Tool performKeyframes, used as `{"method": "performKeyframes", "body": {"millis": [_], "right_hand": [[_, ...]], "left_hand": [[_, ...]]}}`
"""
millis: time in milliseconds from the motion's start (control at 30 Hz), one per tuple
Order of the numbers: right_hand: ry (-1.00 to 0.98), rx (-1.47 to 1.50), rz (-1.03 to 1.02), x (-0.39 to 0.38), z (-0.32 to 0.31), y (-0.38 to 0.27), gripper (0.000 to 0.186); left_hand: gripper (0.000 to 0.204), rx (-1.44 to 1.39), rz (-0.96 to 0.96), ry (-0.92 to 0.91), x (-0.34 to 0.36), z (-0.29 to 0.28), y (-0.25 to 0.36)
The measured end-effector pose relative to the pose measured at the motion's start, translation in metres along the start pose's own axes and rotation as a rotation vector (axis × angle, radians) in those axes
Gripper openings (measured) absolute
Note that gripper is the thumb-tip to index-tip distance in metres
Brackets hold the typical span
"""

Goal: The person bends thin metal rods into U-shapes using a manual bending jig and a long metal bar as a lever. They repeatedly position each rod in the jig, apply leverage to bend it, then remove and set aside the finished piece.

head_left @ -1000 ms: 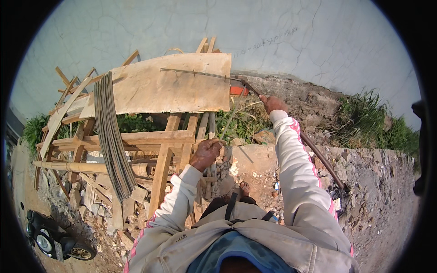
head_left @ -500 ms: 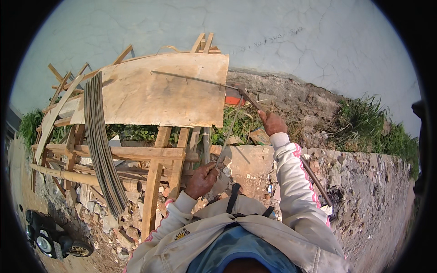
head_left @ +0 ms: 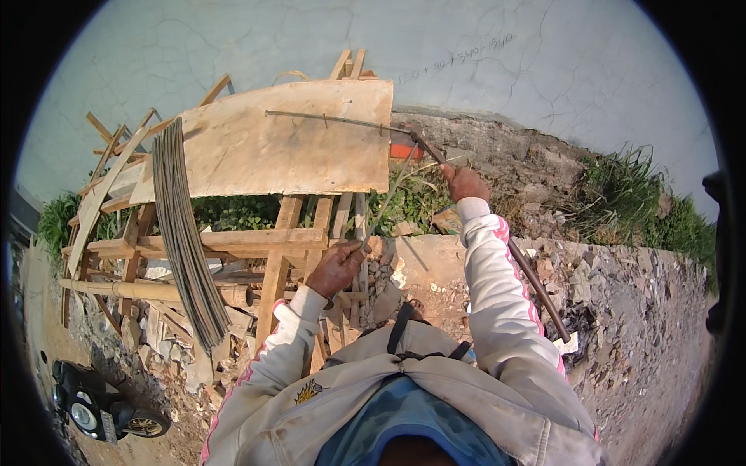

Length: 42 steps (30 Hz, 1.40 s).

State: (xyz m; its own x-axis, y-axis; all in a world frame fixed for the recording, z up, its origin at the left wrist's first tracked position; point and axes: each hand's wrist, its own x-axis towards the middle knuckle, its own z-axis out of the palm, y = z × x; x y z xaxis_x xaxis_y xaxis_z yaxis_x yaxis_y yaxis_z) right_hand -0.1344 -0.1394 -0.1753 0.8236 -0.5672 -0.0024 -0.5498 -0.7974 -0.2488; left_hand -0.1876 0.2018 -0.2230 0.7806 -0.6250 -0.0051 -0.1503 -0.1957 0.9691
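Observation:
My right hand (head_left: 466,185) is closed around a long dark metal bar (head_left: 536,291), which passes beneath my right forearm toward the lower right. The bar's far end meets a thin steel rod (head_left: 342,119) at the right edge of a plywood board (head_left: 287,155). One leg of the rod lies along the board past some short upright pegs. From a sharp bend by the bar's end, its other leg slants back toward me. My left hand (head_left: 336,268) grips the near end of that leg, fingers wrapped round it.
A bundle of long steel rods (head_left: 186,241) hangs over the board's left side. Timber beams (head_left: 210,242) and a bamboo pole (head_left: 155,290) form the bench frame. Rubble (head_left: 598,303) covers the ground. A cracked wall (head_left: 311,39) stands behind, and a motorcycle (head_left: 97,404) is at lower left.
The whole view has shifted slightly, with the board now higher in it. My left hand has moved a little farther out and left with the rod's end. My right hand keeps its grip.

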Motion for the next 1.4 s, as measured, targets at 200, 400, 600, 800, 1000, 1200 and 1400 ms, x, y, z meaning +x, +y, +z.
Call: {"method": "performKeyframes", "body": {"millis": [200,400,600,800,1000,1200,1400], "right_hand": [[-0.018,0.081,-0.103,0.012,0.006,0.02,0.072],[-0.055,0.209,-0.24,0.031,0.016,0.046,0.07],[-0.152,0.693,-0.335,0.077,0.032,0.064,0.048],[-0.209,0.959,-0.511,0.122,0.033,0.077,0.038],[-0.256,1.186,-0.53,0.17,0.011,0.084,0.028],[-0.097,1.102,-0.673,0.223,-0.06,0.066,0.031],[0.05,0.935,-0.956,0.278,-0.114,0.016,0.042]], "left_hand": [[0.029,-0.1,-0.122,-0.01,-0.005,0.025,0.01],[0.022,-0.06,-0.28,0.02,-0.002,0.041,0.024],[0.027,-0.009,-0.15,0.311,0.035,0.071,0.021],[0.023,0.573,-0.335,0.54,0.041,0.108,0.072],[0.012,0.655,-0.176,0.839,0.055,0.16,0.11],[0.012,0.703,-0.136,1.212,0.047,0.173,0.138],[0.032,0.618,-0.028,1.29,-0.001,0.146,0.185]]}}
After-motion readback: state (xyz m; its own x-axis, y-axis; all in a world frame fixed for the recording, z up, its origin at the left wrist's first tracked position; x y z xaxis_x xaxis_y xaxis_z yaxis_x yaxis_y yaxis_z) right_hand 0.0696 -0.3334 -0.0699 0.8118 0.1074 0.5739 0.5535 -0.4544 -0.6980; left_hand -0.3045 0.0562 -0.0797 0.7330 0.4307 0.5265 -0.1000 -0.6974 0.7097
